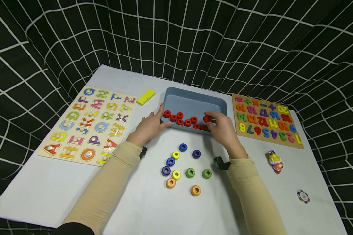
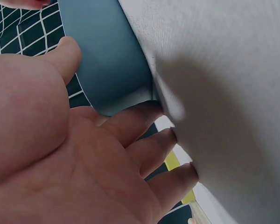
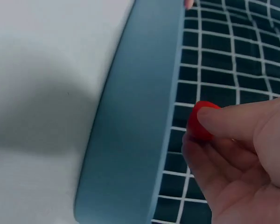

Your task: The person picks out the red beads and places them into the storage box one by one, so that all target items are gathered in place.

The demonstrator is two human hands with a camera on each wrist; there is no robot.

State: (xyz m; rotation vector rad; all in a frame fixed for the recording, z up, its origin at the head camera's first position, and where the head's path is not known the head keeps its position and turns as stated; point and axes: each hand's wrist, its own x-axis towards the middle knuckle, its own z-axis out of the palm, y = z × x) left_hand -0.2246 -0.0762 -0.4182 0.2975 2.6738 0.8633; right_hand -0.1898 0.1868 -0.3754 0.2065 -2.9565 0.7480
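Observation:
A shallow blue-grey tray (image 1: 191, 101) holds several red rings (image 1: 187, 122) gathered along its near side. At the tray's near left corner rests my left hand (image 1: 148, 128), fingers spread along the outside and thumb by the near wall. The left wrist view shows the fingertips (image 2: 179, 172) reaching down to the table beside the tray wall (image 2: 107, 56). Between thumb and fingers my right hand (image 1: 222, 129) pinches a red ring (image 3: 200, 120) above the tray's near right part. That hand partly hides the rings beneath it.
Blue, yellow, green, purple and orange rings (image 1: 190, 173) lie loose in front of the tray. A letter puzzle board (image 1: 65, 114) is left, a number board (image 1: 238, 130) right. A yellow block (image 1: 146, 97), a small figurine (image 1: 275, 161) and a poker chip (image 1: 303, 196) also lie around.

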